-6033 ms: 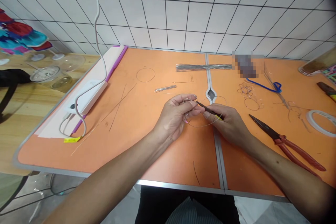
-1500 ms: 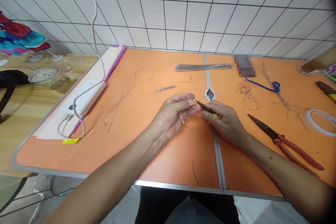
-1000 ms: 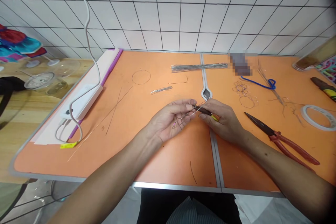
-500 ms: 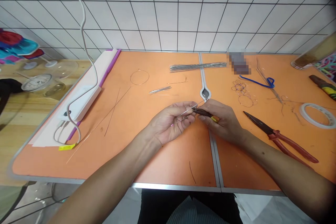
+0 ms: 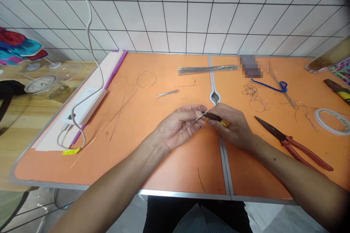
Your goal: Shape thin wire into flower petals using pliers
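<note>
White tiled wall backs one orange table (image 5: 153, 145), on which we note two hands at mid-table. Left hand (image 5: 177, 125) is curled, fingertips pinching a thin wire (image 5: 195, 121) held just above the surface. Right hand (image 5: 232, 125) is clenched round one small dark tool (image 5: 214, 117), its tip touching that wire. To the right lie one pair of red-handled pliers (image 5: 292, 143) and one tape roll (image 5: 332, 121); far, one wire bundle (image 5: 206, 69); far left, one wire ring (image 5: 147, 80).
</note>
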`<state>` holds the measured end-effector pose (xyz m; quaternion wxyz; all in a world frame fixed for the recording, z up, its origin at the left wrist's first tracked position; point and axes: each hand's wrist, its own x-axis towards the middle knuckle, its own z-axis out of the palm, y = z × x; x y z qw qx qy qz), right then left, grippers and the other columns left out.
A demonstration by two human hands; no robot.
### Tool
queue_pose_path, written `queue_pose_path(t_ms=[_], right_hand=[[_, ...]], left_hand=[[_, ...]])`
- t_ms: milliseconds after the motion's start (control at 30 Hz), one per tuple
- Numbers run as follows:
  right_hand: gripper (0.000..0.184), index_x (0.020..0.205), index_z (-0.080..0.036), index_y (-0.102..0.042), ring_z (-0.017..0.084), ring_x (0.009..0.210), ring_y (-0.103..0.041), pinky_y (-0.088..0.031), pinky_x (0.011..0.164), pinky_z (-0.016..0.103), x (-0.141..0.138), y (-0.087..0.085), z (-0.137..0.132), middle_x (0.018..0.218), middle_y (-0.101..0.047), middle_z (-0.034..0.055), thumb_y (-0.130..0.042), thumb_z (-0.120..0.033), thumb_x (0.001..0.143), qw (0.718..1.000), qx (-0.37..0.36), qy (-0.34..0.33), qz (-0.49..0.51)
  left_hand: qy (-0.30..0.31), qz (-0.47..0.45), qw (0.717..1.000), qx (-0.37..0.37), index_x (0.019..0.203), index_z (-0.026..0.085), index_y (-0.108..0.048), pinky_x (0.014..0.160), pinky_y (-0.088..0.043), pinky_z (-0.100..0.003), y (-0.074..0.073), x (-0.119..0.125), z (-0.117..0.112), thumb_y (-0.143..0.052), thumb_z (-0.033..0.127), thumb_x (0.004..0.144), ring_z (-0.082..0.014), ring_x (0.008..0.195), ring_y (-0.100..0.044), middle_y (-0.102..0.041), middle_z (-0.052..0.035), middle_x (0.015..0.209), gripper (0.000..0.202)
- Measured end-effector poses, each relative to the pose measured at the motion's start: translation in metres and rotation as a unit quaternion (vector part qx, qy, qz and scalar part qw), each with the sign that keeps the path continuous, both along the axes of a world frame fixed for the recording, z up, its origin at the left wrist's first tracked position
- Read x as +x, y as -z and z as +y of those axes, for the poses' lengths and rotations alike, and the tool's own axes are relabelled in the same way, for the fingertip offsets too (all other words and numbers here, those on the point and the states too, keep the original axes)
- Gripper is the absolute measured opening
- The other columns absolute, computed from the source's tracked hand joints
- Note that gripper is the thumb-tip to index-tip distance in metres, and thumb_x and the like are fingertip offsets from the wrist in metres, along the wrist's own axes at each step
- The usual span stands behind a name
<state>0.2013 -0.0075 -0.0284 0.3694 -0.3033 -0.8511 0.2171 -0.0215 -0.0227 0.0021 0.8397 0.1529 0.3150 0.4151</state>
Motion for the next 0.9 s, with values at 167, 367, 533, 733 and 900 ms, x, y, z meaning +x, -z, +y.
queue_pose_path(t_ms=[167,367,533,733,900], right_hand=[[0.018,0.115,-0.022,-0.079,0.02,0.081,-0.067,-0.051,0.074,0.033,0.0,0.002,0.0,0.089,-0.072,0.0052,-0.065,-0.03,0.109,1.0,-0.008,0.01,0.008],[0.019,0.119,-0.023,-0.08,0.02,0.083,-0.068,-0.051,0.073,0.033,0.0,0.005,-0.001,0.091,-0.074,0.0053,-0.065,-0.03,0.11,0.999,-0.005,0.042,0.0],[0.022,0.126,-0.025,-0.08,0.017,0.079,-0.067,-0.048,0.07,0.032,-0.003,0.001,-0.004,0.088,-0.073,0.0018,-0.066,-0.03,0.11,0.998,-0.011,0.056,0.001],[0.024,0.126,-0.026,-0.082,0.018,0.081,-0.068,-0.047,0.071,0.033,-0.006,-0.005,-0.009,0.09,-0.076,0.0016,-0.066,-0.032,0.11,0.996,-0.06,0.063,0.009],[0.025,0.124,-0.024,-0.083,0.017,0.08,-0.068,-0.047,0.073,0.032,-0.007,-0.006,-0.01,0.091,-0.077,0.002,-0.065,-0.034,0.111,0.994,-0.085,0.065,0.008]], left_hand=[[-0.037,0.032,0.997,0.061,0.088,0.01,-0.078,0.061,-0.061,-0.012,-0.001,0.001,-0.001,-0.08,0.002,0.081,-0.0094,0.059,-0.075,-0.076,-0.004,0.073,0.011],[-0.129,0.131,0.96,0.21,0.093,0.014,-0.08,0.063,-0.064,-0.019,0.003,0.006,-0.005,-0.089,0.018,0.082,-0.0136,0.063,-0.077,-0.077,-0.0032,0.069,0.016],[-0.178,0.213,0.92,0.278,0.095,0.018,-0.08,0.066,-0.065,-0.021,0.003,0.009,-0.01,-0.086,0.022,0.089,-0.0145,0.066,-0.08,-0.078,-0.0007,0.074,0.01],[-0.197,0.248,0.899,0.302,0.095,0.016,-0.078,0.069,-0.067,-0.024,-0.003,0.011,-0.014,-0.082,0.02,0.091,-0.0165,0.068,-0.081,-0.079,-0.0022,0.074,0.007],[-0.205,0.258,0.891,0.311,0.096,0.016,-0.078,0.069,-0.068,-0.025,-0.003,0.013,-0.015,-0.081,0.018,0.091,-0.0169,0.07,-0.082,-0.079,-0.0021,0.074,0.005]])
